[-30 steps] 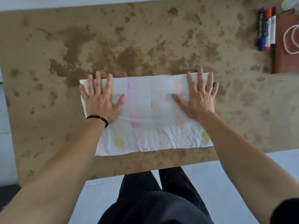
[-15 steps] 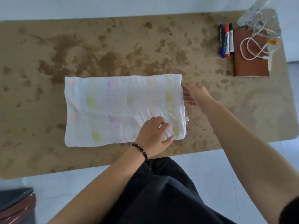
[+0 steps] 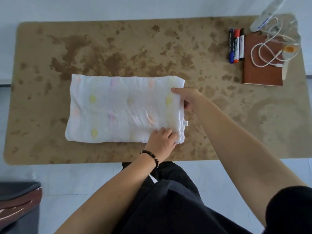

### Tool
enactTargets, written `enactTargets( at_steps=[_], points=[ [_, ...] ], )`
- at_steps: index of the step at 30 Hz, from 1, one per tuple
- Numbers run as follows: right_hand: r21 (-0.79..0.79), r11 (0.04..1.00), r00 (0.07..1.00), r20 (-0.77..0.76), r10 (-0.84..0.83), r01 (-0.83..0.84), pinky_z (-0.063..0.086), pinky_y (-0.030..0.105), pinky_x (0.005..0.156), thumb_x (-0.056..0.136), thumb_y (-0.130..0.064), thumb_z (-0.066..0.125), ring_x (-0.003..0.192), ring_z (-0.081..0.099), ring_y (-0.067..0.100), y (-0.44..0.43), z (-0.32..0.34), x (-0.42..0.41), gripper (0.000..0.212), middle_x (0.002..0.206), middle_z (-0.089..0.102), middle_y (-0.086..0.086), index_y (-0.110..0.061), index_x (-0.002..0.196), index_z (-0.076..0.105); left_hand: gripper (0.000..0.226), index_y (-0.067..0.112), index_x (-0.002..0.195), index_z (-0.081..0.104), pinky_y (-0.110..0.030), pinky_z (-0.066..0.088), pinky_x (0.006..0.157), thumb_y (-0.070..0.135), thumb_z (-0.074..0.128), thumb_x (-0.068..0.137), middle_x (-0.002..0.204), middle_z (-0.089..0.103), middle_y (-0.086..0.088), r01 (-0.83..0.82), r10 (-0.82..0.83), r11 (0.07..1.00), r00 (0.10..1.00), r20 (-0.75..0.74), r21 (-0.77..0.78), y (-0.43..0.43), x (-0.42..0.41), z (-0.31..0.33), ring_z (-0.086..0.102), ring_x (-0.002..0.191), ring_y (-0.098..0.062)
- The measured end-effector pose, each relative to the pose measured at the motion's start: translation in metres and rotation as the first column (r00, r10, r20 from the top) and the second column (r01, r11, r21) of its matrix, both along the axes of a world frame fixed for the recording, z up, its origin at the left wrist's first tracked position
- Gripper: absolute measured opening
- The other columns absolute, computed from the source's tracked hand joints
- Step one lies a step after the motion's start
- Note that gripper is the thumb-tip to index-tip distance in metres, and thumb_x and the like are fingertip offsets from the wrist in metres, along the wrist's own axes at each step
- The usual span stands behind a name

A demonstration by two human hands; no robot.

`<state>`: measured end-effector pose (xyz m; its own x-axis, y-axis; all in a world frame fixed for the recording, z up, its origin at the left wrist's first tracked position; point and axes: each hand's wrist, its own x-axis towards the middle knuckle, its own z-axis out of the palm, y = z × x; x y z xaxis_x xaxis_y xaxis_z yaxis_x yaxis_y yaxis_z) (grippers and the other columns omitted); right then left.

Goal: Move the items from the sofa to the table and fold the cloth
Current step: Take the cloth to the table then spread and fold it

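Left grip pinching near right corner of folded cloth, right grip pinching its right edge

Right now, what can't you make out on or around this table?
Head view:
Right hand: fingers hidden under the cloth edge.
White device: cut off by the top edge.
Markers: labels too small to read.
Dark object, bottom left: cut off by the frame.

we count one cloth, three markers, one brown notebook, one white cable, one bead bracelet, one table, and two hands: left hand, right hand.
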<state>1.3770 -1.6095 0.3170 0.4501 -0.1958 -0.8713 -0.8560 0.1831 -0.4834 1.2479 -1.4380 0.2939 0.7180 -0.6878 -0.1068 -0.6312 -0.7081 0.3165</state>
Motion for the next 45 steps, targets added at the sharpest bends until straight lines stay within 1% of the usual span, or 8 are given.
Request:
enactTargets(
  at_steps=[7, 15, 22, 28, 32, 37, 40, 45],
  points=[
    [-0.006, 1.0, 0.989, 0.145, -0.021, 0.022, 0.057, 0.026, 0.059, 0.08, -0.021, 0.077, 0.075, 0.068, 0.022, 0.041, 0.059, 0.024, 0.029, 0.091, 0.071, 0.008, -0.007, 0.103, 0.066, 0.031, 0.016, 0.083, 0.063, -0.013, 0.047, 0.067, 0.048, 0.063, 0.08, 0.083, 0.061, 0.009, -0.745, 0.501, 0.623, 0.613, -0.61, -0.237, 0.063, 0.021, 0.078, 0.059, 0.077, -0.006],
    [-0.15, 0.983, 0.933, 0.327, 0.153, -0.109, 0.061, 0.033, 0.075, 0.079, -0.016, 0.075, 0.089, 0.068, 0.02, 0.193, 0.078, 0.075, 0.044, 0.103, 0.062, 0.004, -0.014, 0.116, 0.052, 0.023, 0.013, 0.105, 0.065, -0.031, 0.053, 0.07, 0.029, 0.067, 0.088, 0.095, 0.069, -0.004, -0.994, 0.218, -0.066, -0.103, -0.971, 0.091, 0.202, 0.036, 0.095, 0.065, 0.087, -0.017],
    [-0.396, 0.815, 0.788, 0.283, 0.546, -0.423, 0.043, 0.021, 0.055, 0.083, -0.016, 0.063, 0.077, 0.06, 0.011, 0.322, 0.044, 0.094, 0.048, 0.101, 0.064, -0.001, -0.018, 0.13, 0.05, 0.022, 0.011, 0.106, 0.062, -0.036, 0.053, 0.078, 0.027, 0.064, 0.091, 0.095, 0.064, -0.006, -0.916, 0.124, -0.19, -0.38, -0.917, 0.354, 0.289, 0.043, 0.063, 0.063, 0.094, -0.021],
    [-0.259, 0.813, 0.766, 0.279, 0.579, -0.521, 0.054, 0.041, 0.094, 0.087, -0.031, 0.063, 0.102, 0.067, 0.018, 0.354, 0.023, 0.097, 0.054, 0.107, 0.07, -0.005, -0.021, 0.139, 0.05, 0.017, 0.012, 0.094, 0.062, -0.036, 0.05, 0.073, 0.028, 0.063, 0.089, 0.091, 0.061, -0.005, -0.878, 0.3, -0.109, -0.475, -0.827, 0.465, 0.324, 0.057, 0.049, 0.059, 0.084, -0.018],
    [-0.536, 0.826, 0.793, 0.42, 0.441, -0.176, 0.052, 0.016, 0.079, 0.1, -0.024, 0.051, 0.093, 0.065, 0.006, 0.313, 0.04, 0.076, 0.023, 0.108, 0.066, -0.01, -0.024, 0.119, 0.064, 0.015, 0.021, 0.101, 0.051, -0.037, 0.045, 0.079, 0.026, 0.047, 0.088, 0.106, 0.051, -0.003, -0.98, 0.722, -0.113, -0.196, -0.663, 0.166, 0.321, 0.08, 0.064, 0.055, 0.084, -0.018],
    [-0.912, 0.405, 0.67, 0.263, 0.694, -0.061, 0.048, 0.037, 0.093, 0.095, -0.008, 0.042, 0.117, 0.054, 0.021, 0.253, 0.021, 0.027, 0.036, 0.136, 0.055, 0.006, -0.017, 0.123, 0.064, 0.042, 0.01, 0.132, 0.049, -0.048, 0.033, 0.108, 0.023, 0.041, 0.093, 0.142, 0.044, -0.013, -0.571, 0.57, 0.793, 0.818, -0.073, -0.212, 0.286, 0.142, 0.041, 0.037, 0.135, -0.029],
    [-0.962, 0.185, 0.485, 0.065, 0.872, -0.203, 0.035, 0.05, 0.109, 0.09, 0.001, 0.049, 0.14, 0.037, 0.039, 0.246, -0.002, 0.018, 0.046, 0.151, 0.041, 0.017, -0.012, 0.133, 0.058, 0.058, 0.018, 0.153, 0.015, -0.057, 0.01, 0.116, 0.043, 0.017, 0.101, 0.161, 0.006, -0.012, -0.328, 0.337, 0.936, 0.94, -0.048, 0.131, 0.258, 0.179, 0.017, 0.002, 0.149, -0.027],
    [-0.82, 0.144, 0.448, -0.149, 0.881, -0.554, -0.005, 0.054, 0.118, 0.099, -0.061, 0.023, 0.151, -0.011, 0.027, 0.25, -0.029, 0.027, 0.066, 0.164, -0.018, -0.003, -0.037, 0.156, -0.001, 0.068, 0.032, 0.154, -0.002, -0.062, -0.002, 0.115, 0.063, 0.015, 0.096, 0.162, -0.011, -0.009, -0.369, 0.392, 0.896, 0.919, -0.051, 0.247, 0.266, 0.208, -0.022, -0.011, 0.148, -0.027]
  ],
)
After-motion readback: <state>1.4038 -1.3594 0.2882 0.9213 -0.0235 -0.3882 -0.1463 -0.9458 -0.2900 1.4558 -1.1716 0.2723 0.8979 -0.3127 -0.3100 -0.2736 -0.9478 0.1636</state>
